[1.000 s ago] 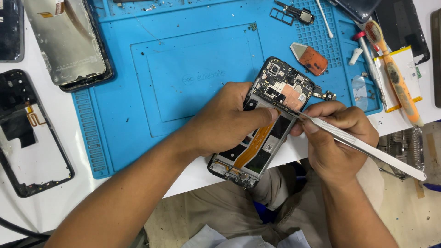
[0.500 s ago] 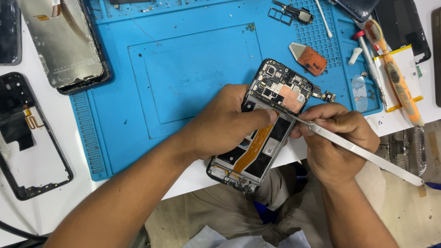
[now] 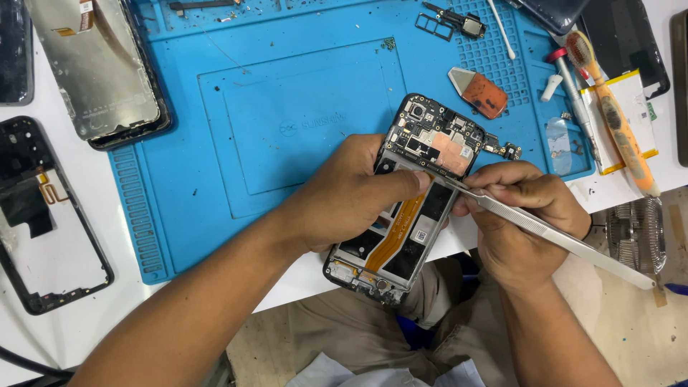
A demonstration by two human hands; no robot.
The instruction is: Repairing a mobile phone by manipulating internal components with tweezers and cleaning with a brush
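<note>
My tweezers (image 3: 552,233) are smooth brushed metal with a dull shine. The mat (image 3: 287,107) looks matt blue rubber, the tabletop (image 3: 79,315) plain white.

Between my fingers (image 3: 401,183) sits a black opened phone (image 3: 408,208), an orange ribbon cable (image 3: 398,233) down its middle and a copper patch (image 3: 450,152) just above my fingertips. My silver tweezers (image 3: 545,233) gleam. Beyond my fingers, a bright blue mat (image 3: 287,107) covers the white worktop (image 3: 72,315).

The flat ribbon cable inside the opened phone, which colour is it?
Orange, seen best in the head view: the flat ribbon cable runs lengthwise down the opened phone.
</note>
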